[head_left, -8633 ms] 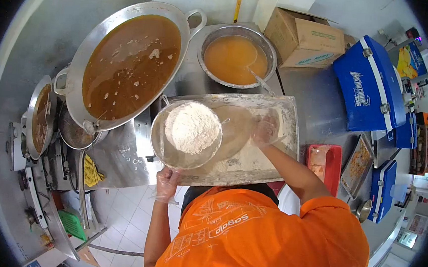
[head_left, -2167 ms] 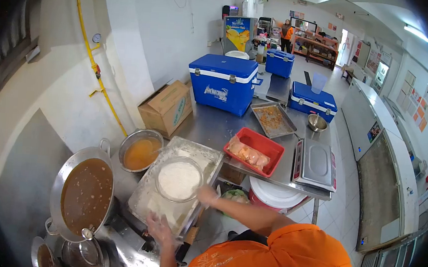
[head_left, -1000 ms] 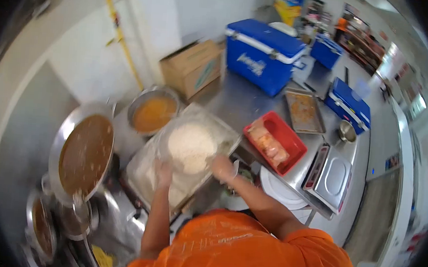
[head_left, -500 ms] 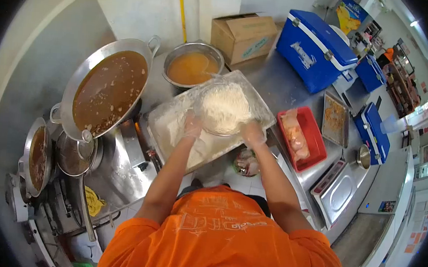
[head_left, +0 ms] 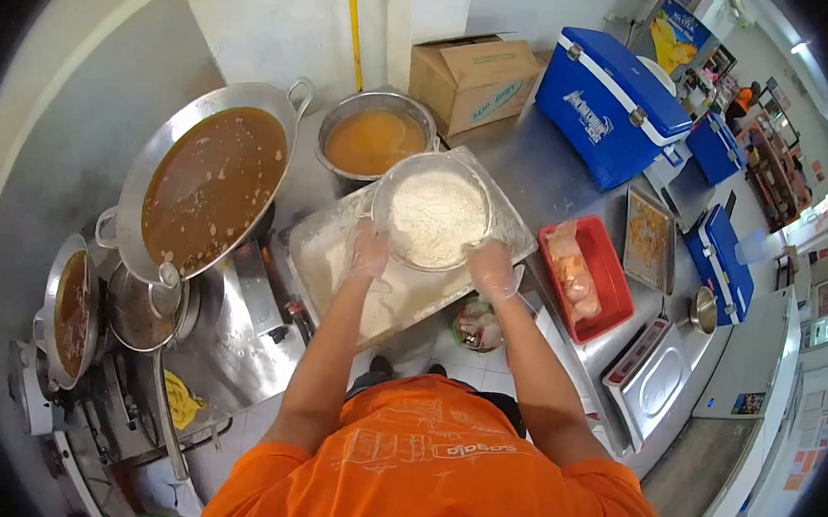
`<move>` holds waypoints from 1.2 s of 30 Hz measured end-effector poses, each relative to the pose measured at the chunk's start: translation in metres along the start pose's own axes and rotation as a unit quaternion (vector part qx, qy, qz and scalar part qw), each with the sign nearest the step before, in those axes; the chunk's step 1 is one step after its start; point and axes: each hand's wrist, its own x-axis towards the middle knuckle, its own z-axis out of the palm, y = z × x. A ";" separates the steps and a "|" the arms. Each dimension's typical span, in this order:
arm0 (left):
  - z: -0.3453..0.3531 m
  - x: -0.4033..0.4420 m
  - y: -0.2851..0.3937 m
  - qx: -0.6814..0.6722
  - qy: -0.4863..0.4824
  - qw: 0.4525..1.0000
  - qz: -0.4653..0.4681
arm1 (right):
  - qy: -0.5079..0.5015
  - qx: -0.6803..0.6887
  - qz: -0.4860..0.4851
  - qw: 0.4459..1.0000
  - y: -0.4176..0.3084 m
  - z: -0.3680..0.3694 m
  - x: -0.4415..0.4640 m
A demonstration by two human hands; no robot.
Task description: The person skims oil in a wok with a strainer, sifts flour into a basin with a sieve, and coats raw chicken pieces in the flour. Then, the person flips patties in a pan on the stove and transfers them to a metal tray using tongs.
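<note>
A round metal strainer [head_left: 384,220] heaped with white flour [head_left: 436,217] is held over a rectangular metal tray [head_left: 312,280] dusted with flour. My left hand [head_left: 369,253], in a clear plastic glove, grips the strainer's rim at its near left. On the near right side, my right hand [head_left: 493,267], gloved the same way, has its fingers closed on the rim. Loose flour lies in the tray beside my left hand. The strainer covers the tray's middle and far part.
Left of the tray stands a large wok [head_left: 291,120] of brown oil; behind it is a pot [head_left: 327,135] of orange liquid. To the right are a red basin [head_left: 612,306] with raw meat, a scale [head_left: 655,376] and a blue cooler [head_left: 602,108]. A cardboard box [head_left: 479,81] stands behind.
The strainer has shifted slightly and now looks sharper and more level. Both hands have kept their hold on its rim. The whole view has moved a little downward.
</note>
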 end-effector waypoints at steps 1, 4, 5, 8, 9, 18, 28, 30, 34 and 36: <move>0.011 0.002 -0.028 0.047 0.000 0.999 0.018 | 0.031 0.018 0.031 0.999 -0.019 -0.027 -0.012; 0.021 0.024 -0.072 0.104 0.009 0.993 0.059 | -0.089 0.018 -0.030 0.995 0.006 -0.003 0.003; -0.001 0.005 -0.013 0.063 0.016 0.996 0.058 | -0.020 0.009 -0.031 0.999 -0.004 -0.017 -0.005; 0.021 -0.004 -0.074 0.052 -0.013 0.999 0.006 | -0.172 -0.031 -0.057 0.983 0.011 0.013 0.003; 0.032 0.011 -0.101 0.064 -0.019 0.998 0.000 | -0.162 0.031 0.032 0.986 -0.003 -0.002 0.005; 0.016 0.006 -0.062 0.136 -0.032 0.990 0.001 | -0.036 -0.085 -0.056 0.994 0.013 0.011 -0.008; 0.000 -0.011 -0.020 0.050 -0.080 0.987 -0.133 | -0.099 -0.048 -0.044 0.993 0.004 -0.014 -0.004; -0.011 -0.013 -0.009 0.063 -0.089 0.989 -0.099 | -0.022 0.037 0.041 0.998 -0.019 -0.040 -0.030; -0.019 -0.033 -0.015 0.102 -0.138 0.979 -0.106 | -0.129 -0.018 -0.022 0.991 -0.021 -0.041 -0.018; -0.014 -0.023 -0.031 0.115 -0.098 0.987 -0.057 | -0.044 0.057 0.068 0.995 -0.029 -0.044 -0.033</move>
